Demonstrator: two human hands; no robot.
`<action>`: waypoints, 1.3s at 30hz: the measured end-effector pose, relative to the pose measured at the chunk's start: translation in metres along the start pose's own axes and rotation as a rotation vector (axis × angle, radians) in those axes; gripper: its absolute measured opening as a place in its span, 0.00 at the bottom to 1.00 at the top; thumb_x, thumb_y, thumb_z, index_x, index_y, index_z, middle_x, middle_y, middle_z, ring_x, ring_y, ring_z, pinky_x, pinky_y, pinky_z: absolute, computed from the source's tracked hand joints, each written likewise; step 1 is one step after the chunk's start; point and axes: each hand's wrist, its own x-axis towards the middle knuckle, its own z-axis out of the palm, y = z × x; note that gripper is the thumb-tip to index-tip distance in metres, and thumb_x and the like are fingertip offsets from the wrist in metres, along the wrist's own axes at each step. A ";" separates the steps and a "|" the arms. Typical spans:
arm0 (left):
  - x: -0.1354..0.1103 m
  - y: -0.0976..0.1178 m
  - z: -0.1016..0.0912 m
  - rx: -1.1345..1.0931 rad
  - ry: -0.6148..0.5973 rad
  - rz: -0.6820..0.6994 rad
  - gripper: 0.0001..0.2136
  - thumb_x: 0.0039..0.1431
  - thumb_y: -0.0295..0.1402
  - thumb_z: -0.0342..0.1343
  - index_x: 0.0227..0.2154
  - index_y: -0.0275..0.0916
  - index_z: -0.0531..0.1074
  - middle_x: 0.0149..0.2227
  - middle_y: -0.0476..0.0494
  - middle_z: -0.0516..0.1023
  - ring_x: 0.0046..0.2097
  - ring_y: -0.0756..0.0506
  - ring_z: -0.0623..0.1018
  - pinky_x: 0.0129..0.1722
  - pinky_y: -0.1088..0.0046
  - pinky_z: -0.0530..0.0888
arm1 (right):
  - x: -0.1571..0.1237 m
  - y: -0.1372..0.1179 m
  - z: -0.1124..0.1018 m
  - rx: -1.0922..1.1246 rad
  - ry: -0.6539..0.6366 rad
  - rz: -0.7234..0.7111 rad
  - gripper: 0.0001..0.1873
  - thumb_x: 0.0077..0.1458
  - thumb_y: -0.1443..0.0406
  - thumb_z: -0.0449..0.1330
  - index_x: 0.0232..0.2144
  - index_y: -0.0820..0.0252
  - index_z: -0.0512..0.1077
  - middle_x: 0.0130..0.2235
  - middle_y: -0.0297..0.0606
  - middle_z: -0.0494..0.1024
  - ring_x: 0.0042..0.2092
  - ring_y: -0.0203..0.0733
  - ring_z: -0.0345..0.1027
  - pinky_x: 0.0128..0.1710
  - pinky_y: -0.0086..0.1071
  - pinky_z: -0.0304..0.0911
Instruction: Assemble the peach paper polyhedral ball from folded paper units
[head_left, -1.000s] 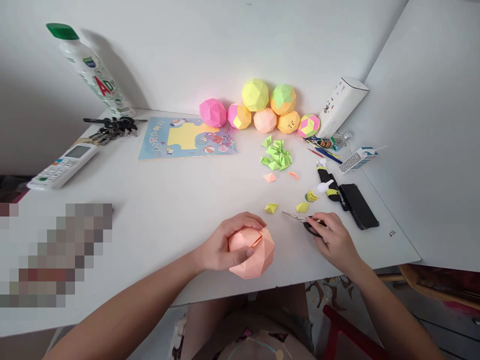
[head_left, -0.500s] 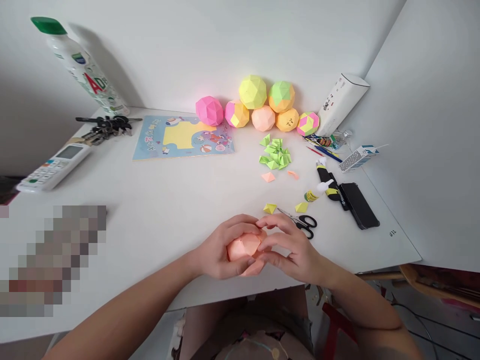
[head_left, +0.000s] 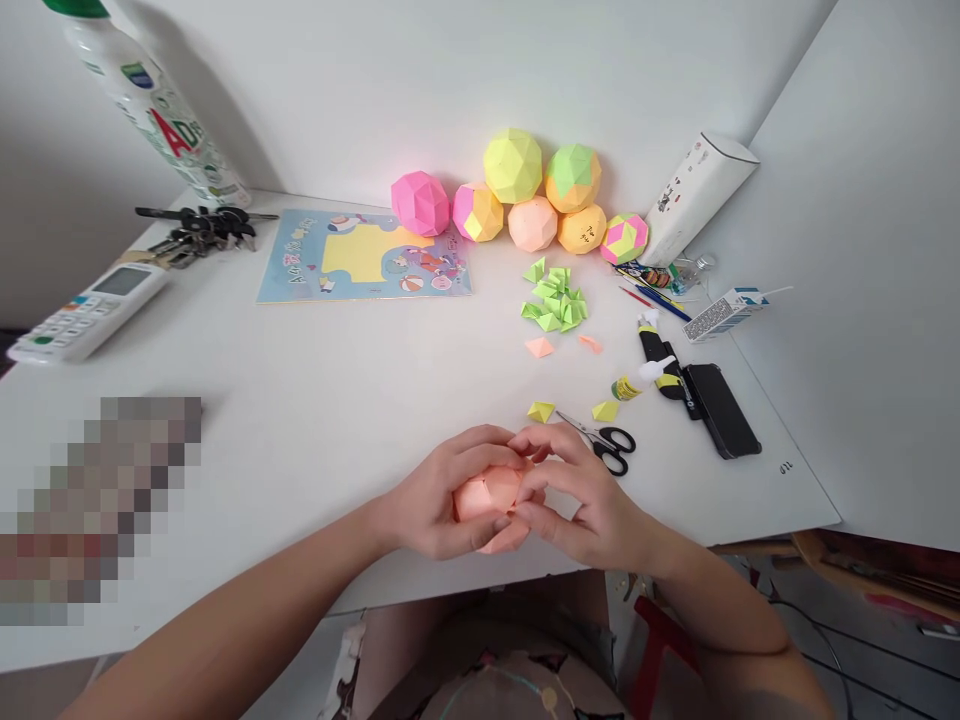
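A peach folded-paper ball (head_left: 480,497) is between my hands near the table's front edge. My left hand (head_left: 442,495) wraps round its left side, thumb in front and fingers over the top. On its right side, the bent fingers and thumb of my right hand (head_left: 577,495) grip the paper; part of the ball is hidden behind them. Just beyond my right hand lie black-handled scissors (head_left: 611,445) and two yellow folded pieces, one left (head_left: 541,411) and one right (head_left: 604,411). Farther back are peach paper pieces (head_left: 539,347) and a pile of green folded pieces (head_left: 556,298).
Finished paper balls (head_left: 513,166) are stacked against the wall. Right of them stand a white box (head_left: 701,200) and a small carton (head_left: 726,314). A glue bottle (head_left: 637,382) and a phone (head_left: 721,410) lie at right. Leftward are a booklet (head_left: 300,285), a remote (head_left: 90,315) and a tall bottle (head_left: 157,110).
The camera view has shifted slightly, so the things at the back sit higher in the picture. Both hands keep hold of the peach ball, with only slight finger movement.
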 end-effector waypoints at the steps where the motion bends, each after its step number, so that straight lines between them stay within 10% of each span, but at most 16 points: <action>1: 0.000 0.000 0.000 -0.005 0.001 0.007 0.19 0.55 0.31 0.55 0.50 0.39 0.68 0.48 0.33 0.73 0.48 0.38 0.76 0.46 0.58 0.76 | 0.000 -0.001 0.000 -0.005 -0.013 -0.016 0.02 0.59 0.68 0.59 0.33 0.58 0.72 0.48 0.44 0.68 0.52 0.44 0.64 0.51 0.41 0.66; 13: -0.003 -0.004 -0.001 -0.023 0.015 0.033 0.17 0.60 0.34 0.52 0.52 0.37 0.68 0.49 0.32 0.72 0.48 0.39 0.77 0.47 0.59 0.76 | 0.002 0.001 0.008 -0.253 0.112 -0.183 0.04 0.60 0.70 0.57 0.35 0.57 0.70 0.46 0.44 0.72 0.47 0.43 0.69 0.47 0.42 0.70; 21: -0.001 -0.003 -0.003 -0.038 0.016 0.029 0.16 0.64 0.36 0.49 0.52 0.37 0.67 0.49 0.31 0.72 0.48 0.39 0.76 0.46 0.57 0.76 | -0.001 0.000 0.021 -0.061 0.300 0.014 0.03 0.58 0.68 0.59 0.35 0.55 0.68 0.43 0.41 0.73 0.47 0.45 0.70 0.47 0.43 0.70; 39: -0.002 -0.007 -0.003 -0.160 0.025 -0.068 0.14 0.65 0.37 0.52 0.51 0.42 0.72 0.52 0.35 0.72 0.52 0.38 0.75 0.50 0.57 0.74 | -0.002 -0.005 0.027 0.228 0.245 0.392 0.08 0.52 0.68 0.60 0.35 0.53 0.67 0.48 0.40 0.67 0.55 0.47 0.62 0.58 0.49 0.59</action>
